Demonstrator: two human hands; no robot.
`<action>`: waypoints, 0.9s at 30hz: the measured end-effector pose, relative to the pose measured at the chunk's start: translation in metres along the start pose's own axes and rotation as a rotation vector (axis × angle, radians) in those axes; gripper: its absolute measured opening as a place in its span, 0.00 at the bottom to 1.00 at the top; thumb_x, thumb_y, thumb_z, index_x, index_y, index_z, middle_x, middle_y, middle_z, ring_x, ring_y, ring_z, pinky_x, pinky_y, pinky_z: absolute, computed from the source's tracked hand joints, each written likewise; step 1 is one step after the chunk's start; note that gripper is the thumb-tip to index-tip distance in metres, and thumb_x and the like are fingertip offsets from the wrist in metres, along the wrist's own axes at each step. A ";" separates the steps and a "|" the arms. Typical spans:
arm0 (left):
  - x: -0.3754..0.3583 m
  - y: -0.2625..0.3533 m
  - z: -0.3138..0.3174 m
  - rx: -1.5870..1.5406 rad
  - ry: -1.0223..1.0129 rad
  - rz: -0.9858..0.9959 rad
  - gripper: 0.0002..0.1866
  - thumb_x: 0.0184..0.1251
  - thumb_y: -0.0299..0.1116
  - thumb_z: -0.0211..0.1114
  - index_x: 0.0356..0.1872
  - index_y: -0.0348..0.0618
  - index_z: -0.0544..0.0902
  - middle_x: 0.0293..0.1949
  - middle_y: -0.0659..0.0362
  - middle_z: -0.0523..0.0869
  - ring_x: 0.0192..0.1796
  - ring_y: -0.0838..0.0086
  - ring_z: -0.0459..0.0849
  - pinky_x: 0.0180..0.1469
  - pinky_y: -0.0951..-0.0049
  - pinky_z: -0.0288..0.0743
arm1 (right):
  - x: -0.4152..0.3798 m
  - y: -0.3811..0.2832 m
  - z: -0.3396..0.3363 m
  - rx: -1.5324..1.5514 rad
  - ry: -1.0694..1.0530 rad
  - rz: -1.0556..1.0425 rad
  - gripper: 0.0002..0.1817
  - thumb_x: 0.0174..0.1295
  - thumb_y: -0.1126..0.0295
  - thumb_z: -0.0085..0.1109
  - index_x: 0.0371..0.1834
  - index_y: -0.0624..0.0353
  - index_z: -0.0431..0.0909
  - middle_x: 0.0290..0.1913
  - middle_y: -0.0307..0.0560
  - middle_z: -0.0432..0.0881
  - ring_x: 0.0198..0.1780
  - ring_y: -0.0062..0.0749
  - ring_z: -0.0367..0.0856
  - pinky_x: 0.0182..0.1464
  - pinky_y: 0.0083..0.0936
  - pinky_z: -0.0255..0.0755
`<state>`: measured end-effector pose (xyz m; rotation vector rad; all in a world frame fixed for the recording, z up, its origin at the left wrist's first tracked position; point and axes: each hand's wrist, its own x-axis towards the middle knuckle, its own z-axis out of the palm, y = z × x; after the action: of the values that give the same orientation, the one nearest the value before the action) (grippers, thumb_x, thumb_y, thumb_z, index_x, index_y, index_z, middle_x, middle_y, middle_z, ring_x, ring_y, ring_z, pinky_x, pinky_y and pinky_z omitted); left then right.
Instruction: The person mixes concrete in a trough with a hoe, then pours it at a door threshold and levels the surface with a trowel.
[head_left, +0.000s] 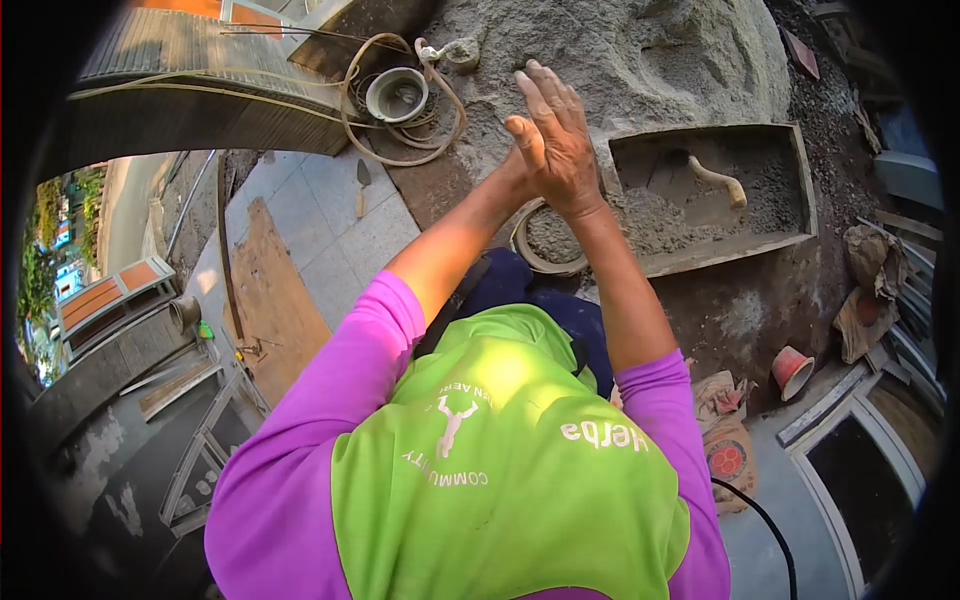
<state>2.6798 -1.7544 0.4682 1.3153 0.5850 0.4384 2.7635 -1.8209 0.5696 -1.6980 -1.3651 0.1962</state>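
My hands are raised in front of me, pressed against each other over the work area, with no tool visible in them. My right hand (568,172) shows its back, its fingers stretched out. Mostly hidden behind it is my left hand (522,168), whose visible fingers look straight. Below my wrists stands a round bucket (520,238) of grey mortar, partly covered by my forearms. To the right lies a shallow wooden mixing box (803,180) with grey mix inside. A tool with a curved wooden handle (718,180) rests in that mix.
A large sand pile (700,60) rises ahead. Left of it are a bucket (397,95) and a looped hose (458,125). A trowel (362,185) lies on the tiles near a plywood board (280,280). On the right are a red bucket (792,372) and a paper sack (732,460).
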 end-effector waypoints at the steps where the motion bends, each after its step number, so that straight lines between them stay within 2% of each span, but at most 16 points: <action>1: -0.001 0.020 0.008 0.016 -0.009 0.057 0.48 0.77 0.69 0.29 0.76 0.30 0.58 0.74 0.38 0.64 0.78 0.48 0.58 0.78 0.46 0.50 | -0.014 0.023 0.020 0.034 -0.100 0.058 0.28 0.75 0.51 0.48 0.68 0.60 0.75 0.74 0.62 0.68 0.78 0.56 0.59 0.77 0.49 0.50; 3: -0.005 0.075 0.009 -0.703 0.065 -0.582 0.47 0.77 0.68 0.35 0.77 0.32 0.58 0.75 0.39 0.63 0.79 0.51 0.58 0.76 0.48 0.54 | -0.062 0.104 0.033 -0.243 -0.060 0.386 0.31 0.74 0.47 0.46 0.67 0.62 0.75 0.71 0.66 0.70 0.75 0.57 0.63 0.75 0.47 0.56; 5: -0.017 0.065 -0.026 -0.446 0.071 -0.565 0.42 0.77 0.62 0.47 0.74 0.32 0.64 0.72 0.43 0.69 0.74 0.58 0.67 0.73 0.56 0.61 | -0.135 0.150 0.013 -0.078 -0.030 0.763 0.33 0.72 0.46 0.49 0.65 0.64 0.76 0.66 0.69 0.74 0.69 0.61 0.70 0.70 0.44 0.63; 6: -0.012 0.058 -0.043 -0.317 0.065 -0.539 0.39 0.77 0.59 0.53 0.72 0.32 0.67 0.71 0.45 0.72 0.71 0.62 0.71 0.72 0.59 0.65 | -0.175 0.164 0.002 -0.099 -0.055 0.873 0.33 0.71 0.45 0.51 0.61 0.66 0.78 0.60 0.70 0.79 0.63 0.65 0.76 0.65 0.44 0.68; 7: -0.008 0.037 -0.055 -0.026 -0.013 -0.556 0.38 0.76 0.59 0.53 0.68 0.31 0.71 0.68 0.44 0.75 0.69 0.60 0.74 0.70 0.58 0.67 | -0.213 0.169 -0.006 -0.161 -0.032 0.937 0.32 0.70 0.45 0.51 0.57 0.66 0.80 0.55 0.70 0.82 0.59 0.66 0.78 0.63 0.46 0.69; 9: 0.000 -0.018 -0.081 0.565 -0.187 -0.555 0.35 0.75 0.58 0.53 0.61 0.29 0.79 0.62 0.42 0.81 0.65 0.56 0.79 0.67 0.57 0.70 | -0.276 0.169 -0.017 -0.224 -0.102 1.114 0.30 0.71 0.46 0.51 0.55 0.65 0.82 0.53 0.69 0.83 0.58 0.64 0.80 0.61 0.45 0.71; 11: -0.003 -0.052 -0.078 0.892 -0.401 -0.439 0.28 0.71 0.50 0.56 0.52 0.30 0.85 0.51 0.42 0.88 0.57 0.53 0.85 0.61 0.56 0.75 | -0.342 0.167 -0.014 -0.232 -0.119 1.277 0.30 0.70 0.46 0.52 0.55 0.65 0.82 0.52 0.67 0.84 0.57 0.61 0.81 0.61 0.43 0.72; 14: -0.016 -0.133 -0.068 1.080 -0.709 -0.505 0.24 0.66 0.44 0.60 0.50 0.33 0.86 0.49 0.40 0.88 0.55 0.52 0.86 0.58 0.56 0.78 | -0.450 0.153 0.019 -0.276 -0.055 1.445 0.27 0.71 0.50 0.53 0.52 0.66 0.83 0.47 0.64 0.86 0.52 0.60 0.83 0.57 0.42 0.73; 17: -0.048 -0.240 -0.067 1.263 -1.188 -0.512 0.25 0.64 0.41 0.59 0.55 0.33 0.83 0.58 0.41 0.84 0.62 0.52 0.81 0.67 0.53 0.71 | -0.486 0.089 0.061 -0.195 0.005 1.674 0.25 0.72 0.53 0.54 0.52 0.67 0.82 0.41 0.60 0.86 0.43 0.45 0.85 0.45 0.35 0.76; 18: -0.061 -0.277 -0.070 1.316 -1.275 -0.415 0.26 0.64 0.42 0.60 0.58 0.34 0.82 0.60 0.41 0.83 0.65 0.52 0.79 0.70 0.51 0.66 | -0.509 0.076 0.079 -0.178 -0.001 1.740 0.25 0.72 0.53 0.54 0.53 0.67 0.82 0.39 0.57 0.86 0.40 0.39 0.85 0.41 0.32 0.77; 20: -0.094 -0.336 -0.076 1.408 -1.436 -0.218 0.30 0.62 0.45 0.62 0.62 0.35 0.79 0.64 0.42 0.79 0.70 0.52 0.74 0.76 0.46 0.55 | -0.535 0.041 0.108 -0.053 0.006 1.857 0.29 0.73 0.53 0.52 0.60 0.71 0.78 0.55 0.67 0.83 0.55 0.53 0.83 0.61 0.37 0.73; 22: -0.108 -0.377 -0.080 1.534 -1.455 -0.115 0.32 0.67 0.40 0.57 0.70 0.33 0.69 0.70 0.43 0.72 0.75 0.51 0.65 0.78 0.44 0.49 | -0.518 0.008 0.126 0.128 0.104 2.040 0.31 0.74 0.52 0.51 0.63 0.73 0.75 0.58 0.67 0.81 0.57 0.49 0.83 0.60 0.34 0.75; 23: -0.112 -0.398 -0.080 1.593 -1.461 -0.053 0.34 0.69 0.38 0.55 0.74 0.32 0.64 0.73 0.43 0.68 0.78 0.51 0.61 0.79 0.42 0.46 | -0.535 -0.007 0.140 0.098 0.116 2.025 0.30 0.74 0.51 0.52 0.63 0.71 0.76 0.52 0.60 0.83 0.47 0.40 0.83 0.50 0.30 0.77; 24: -0.114 -0.420 -0.084 1.570 -1.421 0.003 0.33 0.72 0.38 0.54 0.74 0.30 0.63 0.72 0.41 0.68 0.78 0.49 0.61 0.79 0.43 0.47 | -0.555 -0.022 0.152 0.067 0.127 2.011 0.30 0.74 0.51 0.54 0.63 0.68 0.76 0.46 0.53 0.84 0.37 0.31 0.84 0.39 0.26 0.79; 27: -0.115 -0.460 -0.088 1.646 -1.454 -0.023 0.32 0.73 0.38 0.53 0.74 0.30 0.64 0.72 0.41 0.69 0.77 0.49 0.62 0.79 0.43 0.46 | -0.578 -0.054 0.169 0.022 -0.010 2.024 0.30 0.74 0.51 0.54 0.63 0.69 0.76 0.46 0.53 0.84 0.38 0.31 0.84 0.40 0.26 0.79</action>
<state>2.5233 -1.8521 0.0231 2.5951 -0.5077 -1.3228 2.4064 -2.2147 0.2825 -2.3481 0.8191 1.2422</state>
